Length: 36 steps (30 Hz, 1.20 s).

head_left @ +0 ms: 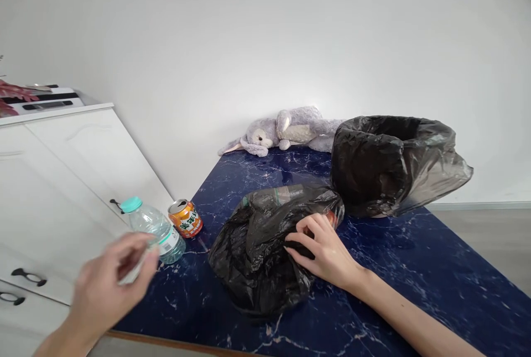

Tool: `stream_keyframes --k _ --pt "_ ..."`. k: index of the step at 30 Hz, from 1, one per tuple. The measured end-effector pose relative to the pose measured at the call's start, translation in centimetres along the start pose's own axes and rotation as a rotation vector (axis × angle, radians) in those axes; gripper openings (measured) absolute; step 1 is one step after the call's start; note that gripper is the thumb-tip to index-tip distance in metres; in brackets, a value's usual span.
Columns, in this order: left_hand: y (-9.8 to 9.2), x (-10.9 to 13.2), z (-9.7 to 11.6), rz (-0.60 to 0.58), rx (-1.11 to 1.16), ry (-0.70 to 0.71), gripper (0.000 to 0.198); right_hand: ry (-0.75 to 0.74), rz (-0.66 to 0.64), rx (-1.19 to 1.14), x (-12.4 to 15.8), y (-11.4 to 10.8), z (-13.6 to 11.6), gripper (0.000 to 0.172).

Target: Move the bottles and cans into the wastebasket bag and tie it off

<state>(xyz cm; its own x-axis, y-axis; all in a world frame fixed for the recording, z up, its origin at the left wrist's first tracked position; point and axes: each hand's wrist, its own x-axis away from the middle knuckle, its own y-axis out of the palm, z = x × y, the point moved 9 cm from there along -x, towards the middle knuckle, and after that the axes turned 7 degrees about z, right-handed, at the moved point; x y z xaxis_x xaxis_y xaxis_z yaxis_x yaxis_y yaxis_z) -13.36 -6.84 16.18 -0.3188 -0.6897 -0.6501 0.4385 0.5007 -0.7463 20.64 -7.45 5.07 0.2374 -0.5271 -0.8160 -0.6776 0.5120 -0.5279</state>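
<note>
A black plastic bag (261, 257) lies on the blue marbled table, with a bottle showing dimly through its thin film and a bit of orange-red at its right end. My right hand (317, 246) rests on it, fingers curled and gripping the film. My left hand (112, 279), slightly blurred, hovers at the left with thumb and fingers apart. Just beyond it stands a clear plastic bottle (153, 224) with a turquoise cap, leaning a little. Beside the bottle is an orange drink can (185, 219), its top opened. I cannot tell whether my left fingertips touch the bottle.
A bin lined with a black bag (369, 169) stands at the table's back right. Behind, a grey plush rabbit (286, 130) lies against the wall. White cabinets (74, 180) with dark handles flank the left. The table's front edge (174, 343) is near the bottom.
</note>
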Motion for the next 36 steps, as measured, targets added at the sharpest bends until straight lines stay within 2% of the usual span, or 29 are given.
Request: stream_keyframes --k 1,3,6,8,10,13,14,18,24,29,32,36 --pt "1.0 0.4 1.5 -0.03 0.035 0.037 0.022 0.019 0.01 0.001 0.0 0.0 0.4 0.005" --pt "3.3 0.9 5.1 -0.122 0.121 0.128 0.016 0.071 0.048 -0.017 0.0 -0.2 1.4 0.009" --pt "7.1 1.6 10.5 -0.324 0.277 0.274 0.014 0.161 0.142 -0.064 0.0 -1.1 2.9 0.014" --pt "9.5 1.9 13.0 -0.449 0.346 0.316 0.018 0.209 0.179 -0.082 0.0 -1.6 3.7 0.014" --pt "11.7 2.0 14.2 -0.528 0.353 0.331 0.023 0.236 0.173 -0.079 0.0 -1.7 4.2 0.008" --pt "14.2 1.6 14.3 -0.506 0.279 0.349 0.03 0.212 0.105 -0.033 0.0 -1.3 4.1 0.038" --pt "14.8 1.2 14.0 -0.472 0.242 0.354 0.031 0.197 0.083 -0.014 0.1 -1.1 4.1 0.04" --pt "16.1 -0.3 13.2 -0.332 0.104 0.362 0.035 0.182 0.076 0.005 0.1 -0.9 4.2 0.005" --pt "15.4 -1.9 13.6 -0.216 0.117 0.256 0.028 0.3 0.193 -0.173 -0.2 -1.9 4.8 0.009" --pt "15.9 -1.6 14.4 -0.239 0.198 0.252 0.044 0.451 0.268 -0.402 -0.5 -2.5 5.8 0.017" --pt "17.2 -1.2 14.9 -0.302 0.186 0.32 0.056 0.565 0.256 -0.594 -0.3 -2.0 6.7 0.022" --pt "19.8 -2.3 14.2 -0.327 0.084 0.366 0.052 0.687 0.181 -0.81 0.2 -0.6 7.4 0.028"
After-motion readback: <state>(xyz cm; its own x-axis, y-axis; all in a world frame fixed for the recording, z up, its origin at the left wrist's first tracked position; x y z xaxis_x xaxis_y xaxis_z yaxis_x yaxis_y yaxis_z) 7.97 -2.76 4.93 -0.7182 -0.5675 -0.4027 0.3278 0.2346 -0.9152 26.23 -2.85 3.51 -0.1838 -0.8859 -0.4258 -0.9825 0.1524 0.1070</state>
